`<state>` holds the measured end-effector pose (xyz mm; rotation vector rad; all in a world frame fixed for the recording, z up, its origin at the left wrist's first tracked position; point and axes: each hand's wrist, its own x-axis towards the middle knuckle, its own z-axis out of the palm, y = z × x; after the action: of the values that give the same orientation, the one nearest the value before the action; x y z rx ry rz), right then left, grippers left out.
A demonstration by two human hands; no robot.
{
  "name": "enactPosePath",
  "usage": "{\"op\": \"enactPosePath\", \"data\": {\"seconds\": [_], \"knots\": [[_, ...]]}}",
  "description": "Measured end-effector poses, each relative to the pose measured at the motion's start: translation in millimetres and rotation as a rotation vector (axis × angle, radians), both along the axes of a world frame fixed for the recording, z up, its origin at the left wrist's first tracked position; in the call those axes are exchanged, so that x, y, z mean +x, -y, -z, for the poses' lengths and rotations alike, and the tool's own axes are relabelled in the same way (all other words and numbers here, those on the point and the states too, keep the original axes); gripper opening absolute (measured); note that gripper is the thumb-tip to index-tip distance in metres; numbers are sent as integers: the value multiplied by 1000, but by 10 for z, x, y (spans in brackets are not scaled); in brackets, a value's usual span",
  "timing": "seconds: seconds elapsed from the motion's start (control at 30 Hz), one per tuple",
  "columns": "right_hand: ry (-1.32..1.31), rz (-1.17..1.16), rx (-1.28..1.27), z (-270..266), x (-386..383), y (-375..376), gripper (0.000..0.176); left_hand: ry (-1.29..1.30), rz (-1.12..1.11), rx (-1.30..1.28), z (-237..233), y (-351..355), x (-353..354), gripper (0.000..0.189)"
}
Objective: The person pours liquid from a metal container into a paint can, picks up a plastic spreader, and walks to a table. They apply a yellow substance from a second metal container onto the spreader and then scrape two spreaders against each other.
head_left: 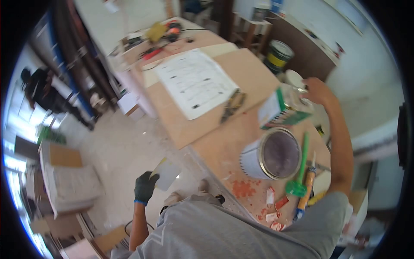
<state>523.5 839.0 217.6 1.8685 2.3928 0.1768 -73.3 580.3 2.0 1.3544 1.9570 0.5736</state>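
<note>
Dark green glove fabric is covering my left hand (146, 188), whose fingers are pinching a pale flat sheet (167, 174) by its edge, above the floor (129, 149) and apart from the workbench (224, 162). My bare right hand (318, 91) is reaching to the top of a rectangular tin (284, 107) with green and white sides; its fingers are bending near the tin's upper end, but blur is hiding whether they are gripping it. The tin is standing on the bench, just beside a round can (271, 154) whose open top is showing a greyish-purple interior. Beyond the can, a green rod (305, 151) with a round head and a sealant cartridge (305, 188) are lying side by side. Pliers (233, 105) are resting partly over a printed paper (196, 84), while red stains (246, 188) are marking the bench surface near its edge. A person in dark clothes (47, 93) is standing well apart.
</note>
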Motion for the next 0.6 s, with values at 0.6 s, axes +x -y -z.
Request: {"op": "enactPosePath", "data": {"seconds": [0.6], "knots": [[-429, -1092, -353, -559, -4615, 804, 55, 18, -409, 68, -97, 836, -1047, 40]]}}
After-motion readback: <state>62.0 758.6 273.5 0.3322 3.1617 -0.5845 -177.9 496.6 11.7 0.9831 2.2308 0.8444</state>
